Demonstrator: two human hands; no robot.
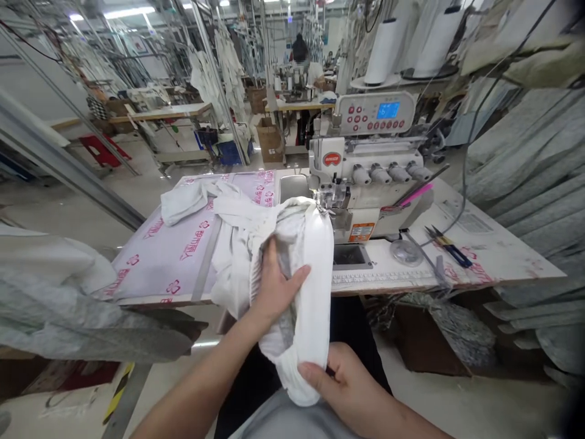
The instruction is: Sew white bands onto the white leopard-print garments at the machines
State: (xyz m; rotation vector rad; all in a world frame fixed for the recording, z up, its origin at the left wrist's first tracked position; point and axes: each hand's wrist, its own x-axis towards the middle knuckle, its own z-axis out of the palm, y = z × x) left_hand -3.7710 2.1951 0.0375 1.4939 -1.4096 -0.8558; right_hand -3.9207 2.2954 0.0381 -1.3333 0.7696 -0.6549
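A white garment (256,238) lies bunched on the sewing table (484,256) and hangs over its front edge, with one end under the presser foot of a white overlock sewing machine (365,177). My left hand (274,286) grips a fold of the white garment near the table's edge, fingers wrapped round the cloth. My right hand (347,384) pinches the garment's lower hanging end above my lap.
Scissors (450,247) and a clear round lid (406,251) lie on the table right of the machine. Grey fabric pieces (534,177) are stacked at the right, more grey cloth (68,311) at the left. Thread cones stand behind the machine. A person stands far back.
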